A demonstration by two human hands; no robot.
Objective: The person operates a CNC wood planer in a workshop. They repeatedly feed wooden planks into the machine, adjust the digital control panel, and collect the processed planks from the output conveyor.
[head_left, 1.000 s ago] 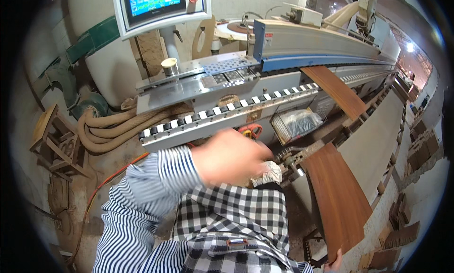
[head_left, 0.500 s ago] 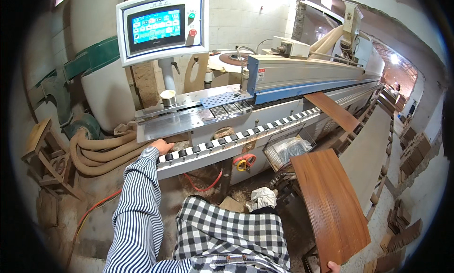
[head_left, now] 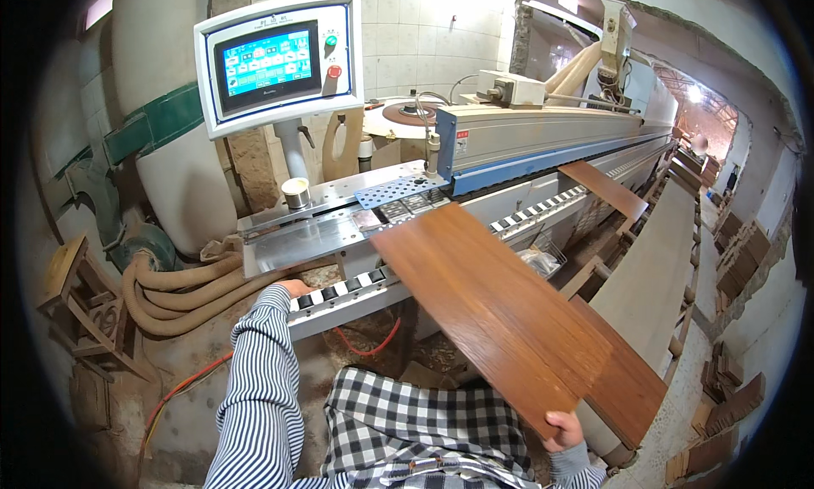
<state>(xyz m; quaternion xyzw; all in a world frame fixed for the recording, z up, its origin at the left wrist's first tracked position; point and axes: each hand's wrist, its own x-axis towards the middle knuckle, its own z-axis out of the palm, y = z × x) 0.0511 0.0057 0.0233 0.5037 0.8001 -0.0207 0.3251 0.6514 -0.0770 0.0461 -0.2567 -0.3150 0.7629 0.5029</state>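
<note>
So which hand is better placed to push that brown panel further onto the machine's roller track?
Right, probably. The right hand grips the wood panel at its near end, behind it. The left hand rests on the roller track, off the panel.

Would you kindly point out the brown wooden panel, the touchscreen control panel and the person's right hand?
brown wooden panel (head_left: pixel 500 311), head view, middle of its top face
touchscreen control panel (head_left: pixel 267 58), head view, centre of the blue screen
right hand (head_left: pixel 563 430), head view, knuckles gripping the panel's near end

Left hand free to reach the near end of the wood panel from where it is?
Probably yes. The left hand rests on the roller conveyor rail, holding nothing. The brown wood panel lies just to its right, its near end gripped by the right hand; nothing stands between.
</note>
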